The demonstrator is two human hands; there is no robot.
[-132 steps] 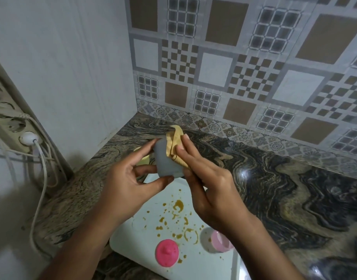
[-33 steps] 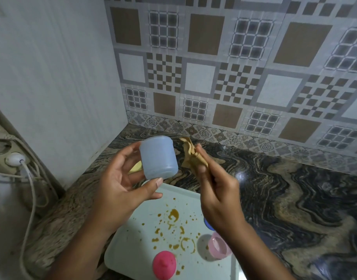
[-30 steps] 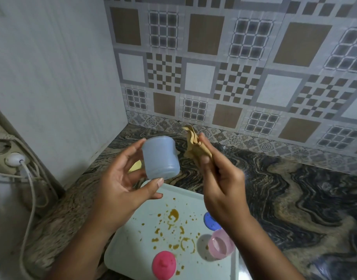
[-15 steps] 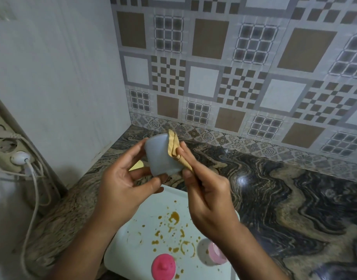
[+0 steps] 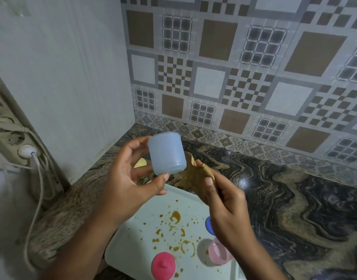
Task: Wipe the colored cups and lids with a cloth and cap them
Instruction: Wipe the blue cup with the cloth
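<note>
Above the stained tray [image 5: 133, 249], our left hand [image 5: 129, 178] curls its fingers round the blue cup [image 5: 166, 153]; our right hand [image 5: 226, 205] pinches the cloth [image 5: 193, 174] beside it. Wiping hard could, we judge, knock the cup loose.

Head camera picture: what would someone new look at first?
Most likely the pale blue cup, held up in the middle by the left hand, with the right hand beside it pinching a yellowish cloth. Next comes the white tray below them, speckled with brown splatters, and the pink lid at its near edge beside a pink cup.
</note>
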